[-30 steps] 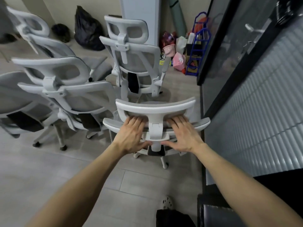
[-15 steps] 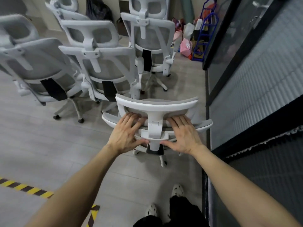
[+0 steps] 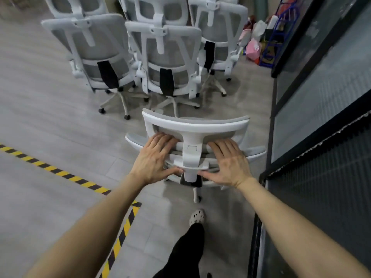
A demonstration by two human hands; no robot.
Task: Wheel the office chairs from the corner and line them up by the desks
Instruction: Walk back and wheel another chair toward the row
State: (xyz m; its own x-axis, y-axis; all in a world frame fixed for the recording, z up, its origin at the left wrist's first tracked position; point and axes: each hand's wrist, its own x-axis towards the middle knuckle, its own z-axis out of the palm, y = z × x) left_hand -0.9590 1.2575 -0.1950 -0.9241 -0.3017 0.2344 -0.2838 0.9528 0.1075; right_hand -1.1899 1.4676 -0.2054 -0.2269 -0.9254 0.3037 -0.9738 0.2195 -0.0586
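Note:
A white office chair with grey mesh stands right in front of me, its headrest [image 3: 200, 125] seen from behind and above. My left hand [image 3: 154, 157] grips the top of the backrest left of the headrest post, fingers over the edge and thumb underneath. My right hand [image 3: 226, 163] grips it the same way on the right side. Several more white chairs stand clustered farther back: one at the left [image 3: 100, 43], one in the middle [image 3: 166, 49], one at the right [image 3: 220, 21]. No desk is in view.
A dark-framed glass wall [image 3: 321, 77] runs close along the right of the held chair. Yellow-black floor tape [image 3: 60, 173] crosses the grey floor on the left. Bags [image 3: 253, 47] and a blue rack [image 3: 281, 33] fill the far corner. My shoe [image 3: 197, 216] is behind the chair's base.
The held chair and I have moved backwards away from the cluster, which now lies farther off. The floor tape has come into view. Both hands keep the same grip.

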